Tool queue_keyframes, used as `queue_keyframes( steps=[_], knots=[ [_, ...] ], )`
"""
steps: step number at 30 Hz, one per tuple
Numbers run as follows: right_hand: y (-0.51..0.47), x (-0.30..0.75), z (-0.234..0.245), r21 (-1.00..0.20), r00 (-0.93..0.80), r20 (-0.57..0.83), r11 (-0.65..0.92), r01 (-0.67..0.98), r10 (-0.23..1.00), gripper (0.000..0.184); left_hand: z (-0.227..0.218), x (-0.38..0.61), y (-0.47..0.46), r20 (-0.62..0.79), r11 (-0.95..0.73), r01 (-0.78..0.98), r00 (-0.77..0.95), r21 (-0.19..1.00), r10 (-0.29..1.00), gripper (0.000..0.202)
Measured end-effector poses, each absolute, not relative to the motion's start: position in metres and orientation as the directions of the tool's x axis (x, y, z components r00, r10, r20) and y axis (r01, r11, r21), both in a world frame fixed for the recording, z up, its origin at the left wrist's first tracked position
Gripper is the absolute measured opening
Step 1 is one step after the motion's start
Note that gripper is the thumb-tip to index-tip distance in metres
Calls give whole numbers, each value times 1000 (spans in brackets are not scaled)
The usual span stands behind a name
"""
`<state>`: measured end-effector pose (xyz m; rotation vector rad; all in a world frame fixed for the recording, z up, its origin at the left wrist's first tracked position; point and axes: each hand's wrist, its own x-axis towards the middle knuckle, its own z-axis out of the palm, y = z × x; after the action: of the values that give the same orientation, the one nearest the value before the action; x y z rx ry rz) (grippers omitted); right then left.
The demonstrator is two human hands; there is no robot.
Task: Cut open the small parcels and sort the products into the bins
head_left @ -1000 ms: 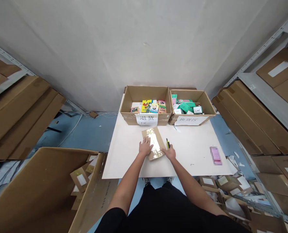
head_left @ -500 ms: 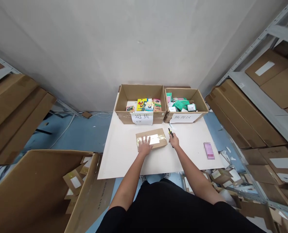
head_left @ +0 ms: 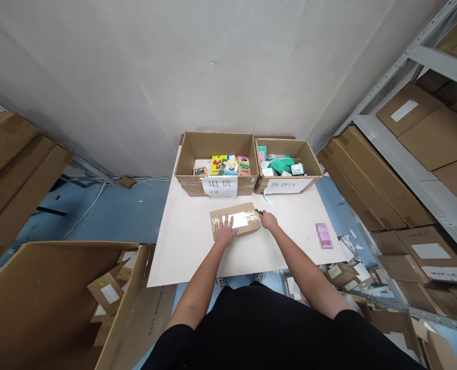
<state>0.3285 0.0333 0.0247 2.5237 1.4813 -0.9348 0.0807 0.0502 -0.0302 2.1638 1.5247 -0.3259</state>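
A flat taped cardboard parcel [head_left: 240, 218] with a white label lies on the white table [head_left: 189, 241], long side across. My left hand [head_left: 225, 232] rests flat on its left part, fingers spread. My right hand [head_left: 268, 220] is closed round a yellow and black utility knife [head_left: 258, 211], whose tip is at the parcel's right end.
Two open cartons stand at the table's back: the left carton [head_left: 216, 164] holds colourful small boxes, the right carton [head_left: 288, 165] green and white ones. A pink item [head_left: 323, 235] lies at the table's right. A big open carton [head_left: 58, 298] of parcels stands at lower left. Shelves of cartons line both sides.
The parcel has been turned from lengthwise to crosswise under my left hand. My right hand has moved with the knife up to the parcel's right end.
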Motion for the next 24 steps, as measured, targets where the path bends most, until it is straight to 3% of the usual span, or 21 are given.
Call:
queue_keyframes(
  steps=[3, 12, 21, 24],
  knots=[
    [33, 325, 28, -173, 338, -553, -502, 847, 761, 32, -33, 81, 50, -434, -272, 933, 351, 235, 830, 78],
    [4, 326, 33, -148, 326, -587, -494, 856, 741, 31, -37, 82, 58, -491, -294, 924, 379, 245, 784, 81],
    [-28, 326, 26, -194, 355, -576, -545, 816, 736, 29, -29, 79, 58, -456, -311, 918, 393, 245, 799, 77],
    [-44, 332, 19, -271, 374, -561, -591, 760, 738, 25, -24, 79, 53, -437, -316, 918, 392, 238, 809, 77]
  ],
)
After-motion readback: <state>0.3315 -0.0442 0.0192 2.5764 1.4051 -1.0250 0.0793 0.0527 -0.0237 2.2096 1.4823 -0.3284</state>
